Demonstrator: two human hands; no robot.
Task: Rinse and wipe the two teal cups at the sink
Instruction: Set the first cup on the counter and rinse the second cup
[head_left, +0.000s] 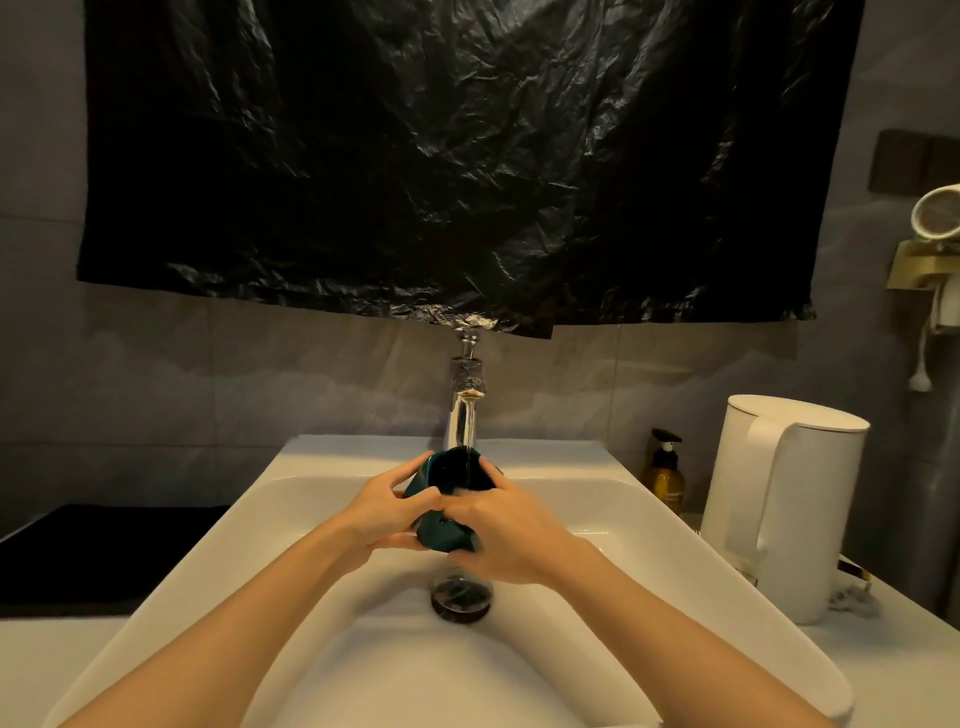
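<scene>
The left hand (387, 512) grips the teal cup (439, 535), fingers curled round its left wall. The cup is held tilted under the faucet (464, 415) stream, over the sink (623, 519). The right hand (511, 535) wraps the right wall, thumb at the rim.

Risk: the wet cup may slip and strike the basin. Deflected water may splash the kettle (779, 499) on the counter. The second cup is not in view.

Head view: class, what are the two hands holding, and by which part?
One teal cup, tilted under the tap. The left hand has its grip on the cup's left side, the right hand on its right side and lower body.
</scene>
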